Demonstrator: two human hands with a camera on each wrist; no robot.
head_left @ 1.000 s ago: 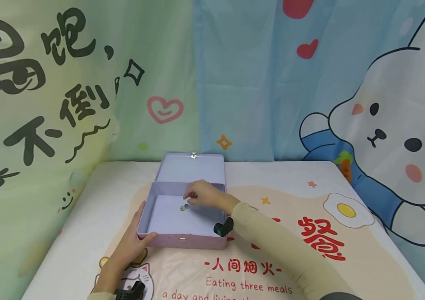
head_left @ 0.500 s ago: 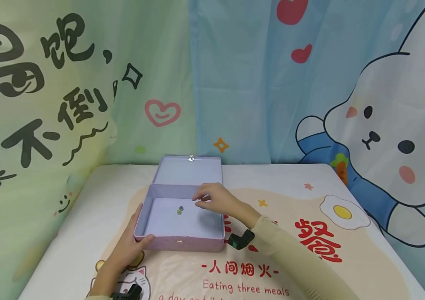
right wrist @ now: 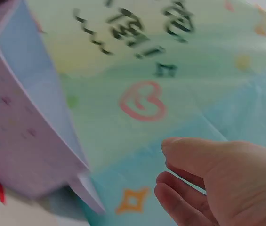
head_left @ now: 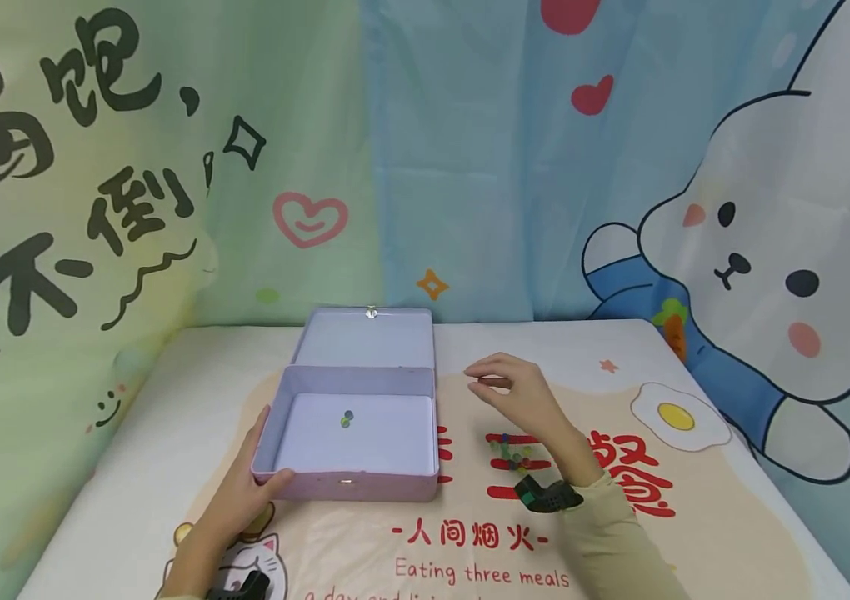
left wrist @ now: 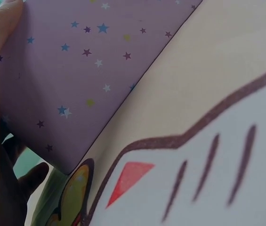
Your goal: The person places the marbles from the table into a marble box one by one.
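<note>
A pale purple box [head_left: 346,487] with stars on its outside stands on the table, its lid [head_left: 365,337] folded back. My left hand [head_left: 245,483] grips its near left corner, thumb on the front rim. In the left wrist view the thumb [left wrist: 3,19] lies against the starry wall. Two tiny round pieces [head_left: 347,419], green and grey-blue, lie on the box floor. To the right of the box, my right hand [head_left: 522,396] hovers with loosely bent fingers. Nothing shows between its fingers in the right wrist view. Below it lies a cluster of small green and dark beads [head_left: 515,457].
The table bears a printed cloth [head_left: 485,575] with red lettering and a fried egg picture [head_left: 680,417]. A printed curtain [head_left: 455,167] hangs right behind the table's back edge. A black wrist camera [head_left: 547,495] sits on the right wrist.
My right hand has moved out of the box to the right, over the table, and the bead cluster has come into view. The left hand still holds the box corner.
</note>
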